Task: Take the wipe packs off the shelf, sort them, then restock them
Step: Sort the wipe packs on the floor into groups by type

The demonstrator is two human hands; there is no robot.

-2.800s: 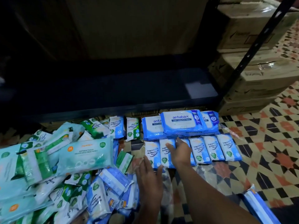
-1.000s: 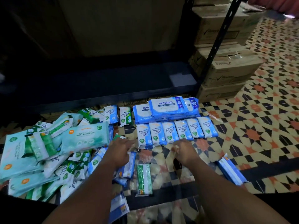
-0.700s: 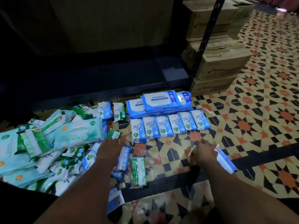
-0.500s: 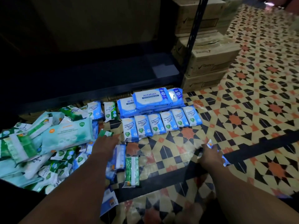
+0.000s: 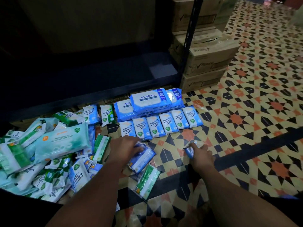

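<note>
In the head view, the left hand (image 5: 125, 147) lies palm down on a small blue-and-white plastic wipe pack (image 5: 142, 158) on the patterned tile floor (image 5: 246, 128), fingers curled over its far edge. The right hand (image 5: 200, 154) grasps another small blue wipe pack (image 5: 190, 150), of which only the far-left end shows past the fingers. Just beyond the hands, a tidy row of six small blue-and-white wipe packs (image 5: 161, 124) lies side by side, and right behind that row sit three large blue "antabax" wipe packs (image 5: 150, 101), one stacked on the others. To the left spreads a loose heap of green, teal and blue wipe packs (image 5: 49, 149). A green-and-white wipe pack (image 5: 146, 181) lies near the left forearm. The dark metal bottom shelf (image 5: 82, 79) stands at the far side, with stacked brown cardboard boxes (image 5: 208, 59) to its right.
</note>
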